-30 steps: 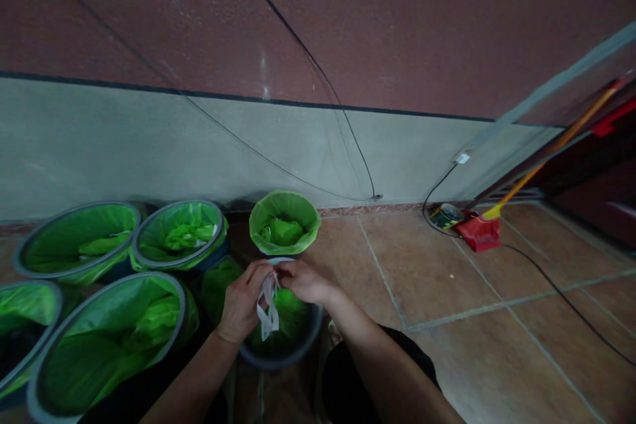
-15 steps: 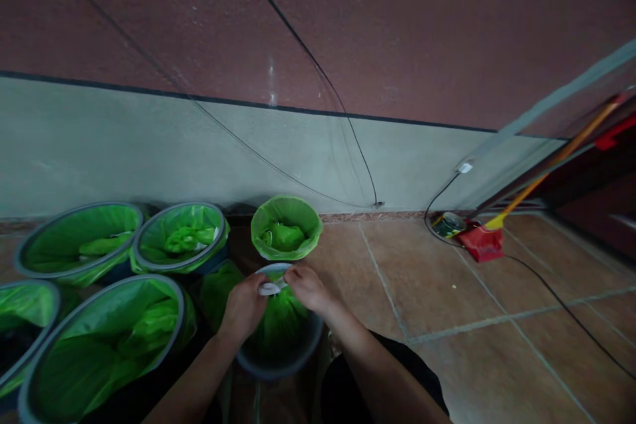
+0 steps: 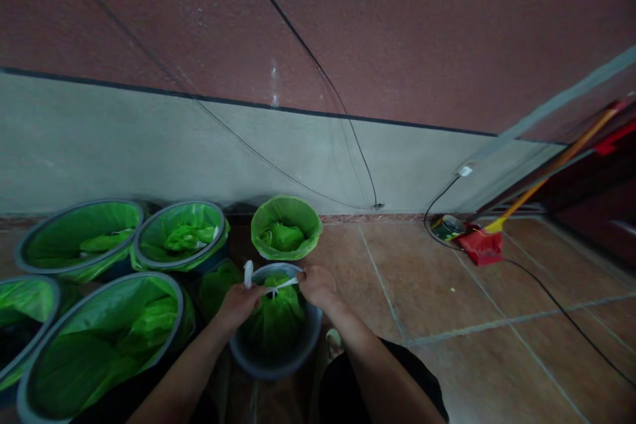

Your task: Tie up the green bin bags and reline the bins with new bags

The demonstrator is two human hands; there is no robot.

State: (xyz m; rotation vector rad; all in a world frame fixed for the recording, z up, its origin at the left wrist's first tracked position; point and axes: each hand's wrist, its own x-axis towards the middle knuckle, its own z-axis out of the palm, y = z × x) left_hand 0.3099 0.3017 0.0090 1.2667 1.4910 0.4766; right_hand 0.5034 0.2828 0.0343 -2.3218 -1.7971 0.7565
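Observation:
A green plastic bag [image 3: 274, 324] sits gathered at its neck inside a grey bin [image 3: 279, 371] in front of me. Round the neck runs a white drawstring [image 3: 285, 283], knotted or crossed at the middle. My left hand [image 3: 240, 307] is closed on one end of it, and a loose white tail sticks up above the fingers. The other end is pinched in my right hand [image 3: 316, 285]. Between the hands the drawstring is stretched out sideways, over the bin's far rim.
Several bins with green liners stand at the left, among them a large near bin [image 3: 102, 344]. A small green-lined bin [image 3: 287, 228] is by the wall. At the right lie a red dustpan [image 3: 481, 246], a can [image 3: 448, 227] and a black cable [image 3: 561, 305] across the tiles.
My hands have moved apart, the left to the left and down, the right slightly right. The drawstring between them is now pulled out, and its white tail shows above my left hand.

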